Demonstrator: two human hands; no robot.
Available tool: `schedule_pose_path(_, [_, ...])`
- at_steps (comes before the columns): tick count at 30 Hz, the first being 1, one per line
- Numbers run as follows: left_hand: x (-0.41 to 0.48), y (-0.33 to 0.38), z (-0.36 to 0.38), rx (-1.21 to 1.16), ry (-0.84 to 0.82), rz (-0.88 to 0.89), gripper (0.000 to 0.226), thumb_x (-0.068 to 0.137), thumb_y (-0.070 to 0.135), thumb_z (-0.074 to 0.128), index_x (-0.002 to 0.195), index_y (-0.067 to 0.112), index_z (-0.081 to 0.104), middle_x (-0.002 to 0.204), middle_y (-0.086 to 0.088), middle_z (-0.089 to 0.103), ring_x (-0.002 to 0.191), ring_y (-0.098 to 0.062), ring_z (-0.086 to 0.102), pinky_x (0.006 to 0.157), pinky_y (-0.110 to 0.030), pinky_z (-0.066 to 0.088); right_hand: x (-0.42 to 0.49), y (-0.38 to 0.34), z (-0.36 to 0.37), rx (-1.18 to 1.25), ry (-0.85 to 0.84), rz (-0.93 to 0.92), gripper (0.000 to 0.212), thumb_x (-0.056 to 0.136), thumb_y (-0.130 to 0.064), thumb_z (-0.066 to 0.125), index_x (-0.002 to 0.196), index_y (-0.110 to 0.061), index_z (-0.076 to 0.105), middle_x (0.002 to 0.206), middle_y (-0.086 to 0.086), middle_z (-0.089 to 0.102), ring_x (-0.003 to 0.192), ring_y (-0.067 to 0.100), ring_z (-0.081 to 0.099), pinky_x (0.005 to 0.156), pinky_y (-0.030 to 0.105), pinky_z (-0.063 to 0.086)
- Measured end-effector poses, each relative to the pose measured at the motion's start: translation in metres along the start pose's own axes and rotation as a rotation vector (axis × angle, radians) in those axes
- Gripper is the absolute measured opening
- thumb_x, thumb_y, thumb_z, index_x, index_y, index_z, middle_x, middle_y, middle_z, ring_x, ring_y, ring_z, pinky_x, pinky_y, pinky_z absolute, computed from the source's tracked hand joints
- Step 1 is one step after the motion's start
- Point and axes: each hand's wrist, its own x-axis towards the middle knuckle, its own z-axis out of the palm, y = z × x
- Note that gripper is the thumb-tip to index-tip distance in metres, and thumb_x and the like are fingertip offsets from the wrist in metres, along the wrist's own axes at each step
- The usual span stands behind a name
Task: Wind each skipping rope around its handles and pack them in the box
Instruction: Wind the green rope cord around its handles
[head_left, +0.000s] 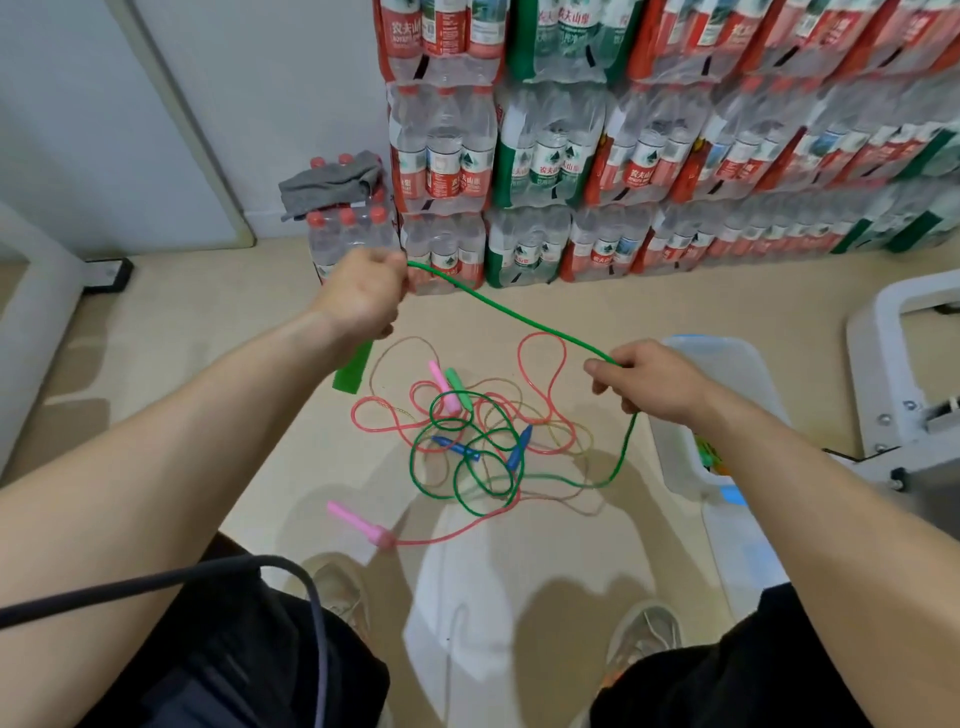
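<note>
Two hands clamped on one green rope (498, 304), left hand (363, 296) curled round its handle (353, 371) at ten o'clock, right hand (649, 384) pinching it at three, long axis slanting between, slack trailing to the tangle (467, 441) at six, box (727, 364) seemingly just beyond.

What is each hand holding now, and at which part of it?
The left hand grips the green rope by its green handle; the right hand pinches the cord further along.

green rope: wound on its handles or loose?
Loose. The green rope runs unwound from the left hand, gripping one green handle, through the right hand down to loops on the floor.
</note>
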Motion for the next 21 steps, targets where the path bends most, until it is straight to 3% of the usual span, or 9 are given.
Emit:
schedule_pose_path(3, [-0.001,-0.006,-0.001,-0.032,-0.067,-0.131,0.035,0.105,0.031,0.041,0.077,0.014,0.051,0.064,-0.002,0.041,0.051,-0.016,0.036,0.052,-0.026,0.032,-0.004,-0.016,0.013,0.279,-0.051,-0.048,0.034,0.099,-0.040,0.059,0.090,-0.009,0.069,0.066,-0.003,0.041,0.050,0.011,0.044,0.063,0.035,0.054])
schedule_pose_path(6, [-0.009,-0.011,0.008,0.053,-0.242,-0.156,0.040,0.105,0.039,0.044,0.080,0.012,0.058,0.061,0.001,0.044,0.053,-0.017,0.042,0.058,-0.030,0.041,-0.007,-0.035,0.020,0.470,-0.045,-0.076,0.034,0.104,-0.039,0.050,0.092,-0.011,0.065,0.063,-0.007,0.034,0.044,0.007,0.037,0.058,0.034,0.053])
schedule_pose_path(10, [-0.022,-0.008,0.017,0.080,-0.400,-0.147,0.033,0.105,0.017,0.042,0.092,0.005,0.070,0.055,0.002,0.048,0.056,-0.020,0.053,0.064,-0.028,0.046,-0.005,-0.045,0.022,0.526,0.013,-0.080,0.028,0.108,-0.020,0.043,0.087,-0.011,0.060,0.063,-0.003,0.037,0.043,0.008,0.040,0.058,0.033,0.054])
schedule_pose_path(15, [-0.028,-0.024,0.024,0.190,-0.396,-0.111,0.032,0.104,0.012,0.039,0.098,0.005,0.070,0.059,0.000,0.046,0.057,-0.021,0.054,0.065,-0.030,0.045,-0.004,-0.039,0.029,0.540,0.024,0.040,0.022,0.106,-0.014,0.043,0.096,-0.008,0.061,0.066,0.000,0.049,0.046,0.010,0.046,0.062,0.037,0.053])
schedule_pose_path(18, [-0.026,-0.041,0.031,0.355,-0.367,-0.047,0.028,0.101,0.025,0.050,0.094,0.009,0.072,0.069,-0.005,0.050,0.060,-0.023,0.048,0.065,-0.033,0.048,-0.013,-0.039,0.031,0.540,-0.030,0.039,0.014,0.102,-0.010,0.049,0.098,-0.007,0.061,0.064,0.000,0.047,0.044,0.012,0.035,0.049,0.029,0.037])
schedule_pose_path(21, [-0.029,-0.043,0.041,0.254,-0.473,-0.008,0.034,0.088,0.042,0.073,0.103,0.012,0.069,0.072,0.005,0.058,0.064,-0.015,0.054,0.065,-0.028,0.049,-0.022,-0.051,0.035,0.716,-0.181,-0.019,0.011,0.103,-0.013,0.052,0.107,-0.006,0.060,0.063,-0.004,0.051,0.048,0.012,0.032,0.048,0.026,0.028])
